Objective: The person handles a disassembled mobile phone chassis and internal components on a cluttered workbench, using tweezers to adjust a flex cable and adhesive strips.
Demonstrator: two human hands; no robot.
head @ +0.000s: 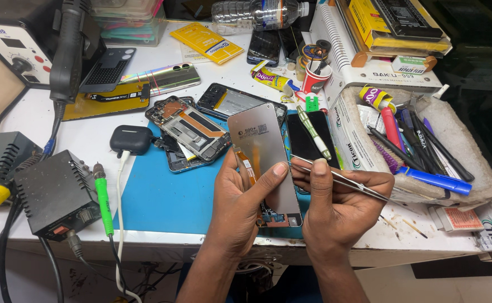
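The left hand (240, 193) is gripping a silver phone display panel (265, 160) upright over the blue mat (162, 199), its fingers hiding the panel's lower left edge. The right hand (335, 205) is pinching metal tweezers (341, 178) just right of the panel, tips touching its edge. Beyond the panel, a yellow flat packet (206, 42) is lying on the table (89, 134).

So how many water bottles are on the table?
1: a clear plastic bottle lying on its side at the table's far edge, top middle. Clutter could hide others.
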